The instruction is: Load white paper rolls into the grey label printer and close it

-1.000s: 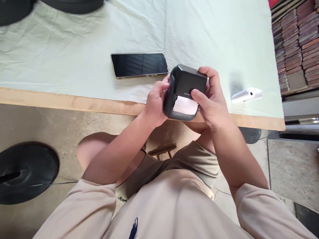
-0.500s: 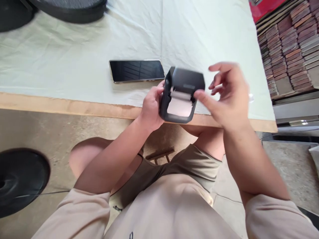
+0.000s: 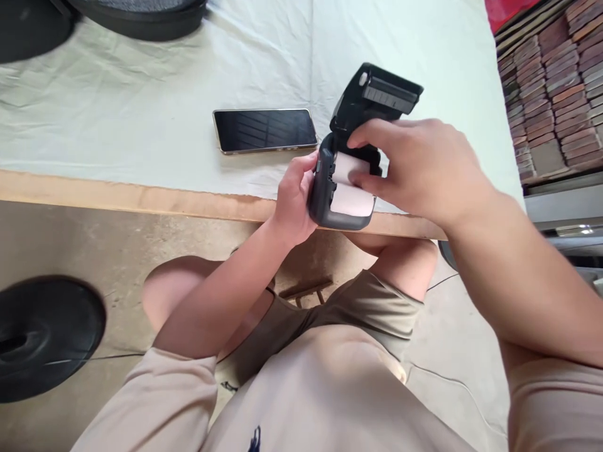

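My left hand [image 3: 296,204] is wrapped round the left side of a black portable label printer [image 3: 323,201], held at the table's front edge. Its lid [image 3: 372,94] is swung up, and inside lies a roll of white label paper [image 3: 351,201]. From the right, my right hand [image 3: 419,166] reaches into the printer under the raised lid. Thumb and forefinger lie round the paper roll, the thumb pressed on its surface; the other fingertips are hidden. Left of the printer a smartphone [image 3: 265,130] rests face up on the table, its screen dark.
A pale cloth [image 3: 141,119] covers the table, whose wooden front edge [image 3: 132,191] is bare. Black round objects [image 3: 146,19] stand at the back left. On the floor is a black disc-like base [image 3: 51,333] with a cable. Stacked bricks [image 3: 551,94] are at the right.
The printer's lid was shut and is now swung up, showing the paper roll. My right hand has moved from beside the printer onto the roll; my left hand keeps its hold.
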Available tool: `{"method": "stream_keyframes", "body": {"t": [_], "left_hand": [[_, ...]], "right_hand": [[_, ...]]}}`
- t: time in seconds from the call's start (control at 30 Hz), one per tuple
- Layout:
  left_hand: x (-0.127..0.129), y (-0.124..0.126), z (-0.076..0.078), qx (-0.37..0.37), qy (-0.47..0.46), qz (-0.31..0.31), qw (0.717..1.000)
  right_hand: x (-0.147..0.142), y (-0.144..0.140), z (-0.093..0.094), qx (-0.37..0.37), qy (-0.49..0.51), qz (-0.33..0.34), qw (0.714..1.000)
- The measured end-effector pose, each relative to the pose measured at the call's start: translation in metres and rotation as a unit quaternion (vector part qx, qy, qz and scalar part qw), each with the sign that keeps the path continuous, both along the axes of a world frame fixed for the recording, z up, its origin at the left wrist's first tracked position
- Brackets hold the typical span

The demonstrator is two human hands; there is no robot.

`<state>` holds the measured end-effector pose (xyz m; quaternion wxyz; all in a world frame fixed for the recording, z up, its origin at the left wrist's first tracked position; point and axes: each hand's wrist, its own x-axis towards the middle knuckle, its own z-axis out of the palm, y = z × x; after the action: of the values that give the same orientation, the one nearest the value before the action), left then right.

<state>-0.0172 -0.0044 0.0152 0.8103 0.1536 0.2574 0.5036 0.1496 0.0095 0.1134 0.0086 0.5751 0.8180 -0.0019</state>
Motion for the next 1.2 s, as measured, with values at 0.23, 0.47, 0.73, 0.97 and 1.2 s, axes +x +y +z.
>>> {"method": "stream_keyframes", "body": {"t": [0.23, 0.47, 0.73, 0.97, 1.2], "left_hand": [[0.0, 0.0, 0.002, -0.004, 0.01, -0.001, 1.0], [0.0, 0.0, 0.004, -0.043, -0.003, 0.012, 0.999], [-0.001, 0.003, 0.008, -0.073, -0.031, 0.003, 0.997], [0.001, 0.005, 0.014, -0.08, -0.001, 0.022, 0.997], [0.004, 0.005, 0.021, -0.082, 0.015, 0.032, 0.996]], "right_hand": [[-0.029, 0.004, 0.015, -0.075, -0.144, -0.038, 0.986], [0.019, 0.008, 0.005, -0.072, 0.251, -0.005, 0.965], [0.098, -0.035, -0.103, -0.079, 0.65, -0.201, 0.729], [0.111, -0.028, -0.125, 0.129, 0.534, -0.131, 0.825], [0.143, -0.043, -0.136, 0.246, 0.374, -0.095, 0.889]]}}
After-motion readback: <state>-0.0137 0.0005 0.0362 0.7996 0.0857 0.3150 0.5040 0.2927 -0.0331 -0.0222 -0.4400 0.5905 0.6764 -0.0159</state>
